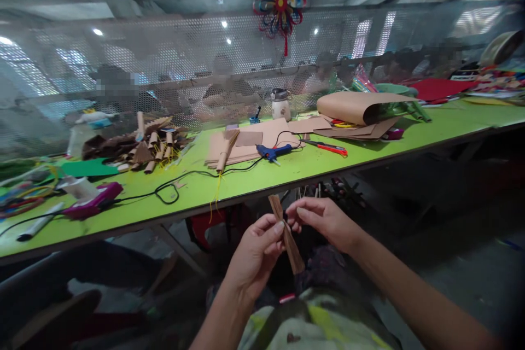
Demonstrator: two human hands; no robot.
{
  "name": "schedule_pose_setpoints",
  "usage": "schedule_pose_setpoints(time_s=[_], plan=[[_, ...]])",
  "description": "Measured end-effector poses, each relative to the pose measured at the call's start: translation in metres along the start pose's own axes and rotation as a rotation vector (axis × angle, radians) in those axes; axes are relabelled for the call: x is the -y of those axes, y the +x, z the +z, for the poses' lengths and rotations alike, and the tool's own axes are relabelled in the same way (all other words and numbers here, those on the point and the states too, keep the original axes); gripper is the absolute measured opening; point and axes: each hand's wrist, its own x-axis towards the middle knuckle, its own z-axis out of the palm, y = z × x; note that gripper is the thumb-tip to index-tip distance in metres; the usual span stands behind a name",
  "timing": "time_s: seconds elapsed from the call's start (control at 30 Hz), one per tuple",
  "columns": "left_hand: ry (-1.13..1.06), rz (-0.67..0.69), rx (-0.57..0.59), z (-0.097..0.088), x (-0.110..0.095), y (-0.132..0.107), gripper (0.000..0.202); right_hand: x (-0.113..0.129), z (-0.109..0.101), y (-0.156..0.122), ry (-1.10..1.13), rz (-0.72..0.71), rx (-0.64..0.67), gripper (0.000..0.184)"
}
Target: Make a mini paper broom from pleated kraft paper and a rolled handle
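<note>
A narrow folded strip of brown paper (287, 235) is held below the edge of the green table (287, 172), over my lap. My left hand (256, 254) pinches its middle between thumb and fingers. My right hand (324, 219) pinches it from the right near its upper part, fingers curled. The strip stands tilted, its top leaning left. On the table straight ahead lie a stack of brown paper sheets (246, 147), a rolled brown tube (225, 153) and a blue glue gun (273, 151).
A pile of brown paper rolls (143, 147) lies at the left, with a pink glue gun (92, 200) and black cords. Red scissors (328, 147) and a big curled brown sheet (353, 106) sit right. A mesh screen backs the table; people sit behind it.
</note>
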Motion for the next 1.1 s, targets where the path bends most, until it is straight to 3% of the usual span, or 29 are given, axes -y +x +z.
schedule_pose_setpoints(time_s=[0.3,0.43,0.83,1.1], plan=[[-0.029,0.141,-0.176,-0.005,0.007,0.006,0.018,-0.008,0.036,-0.034,-0.253,0.197,-0.064,0.026],[-0.016,0.181,-0.21,-0.005,0.01,0.007,0.022,-0.011,0.044,-0.036,-0.399,0.185,-0.138,0.026],[0.006,0.285,-0.311,-0.005,0.009,0.006,0.021,-0.003,0.035,-0.039,-0.448,0.166,-0.062,0.031],[0.073,0.252,-0.249,-0.004,0.008,0.006,0.019,-0.001,0.026,-0.038,-0.512,0.187,-0.034,0.032]])
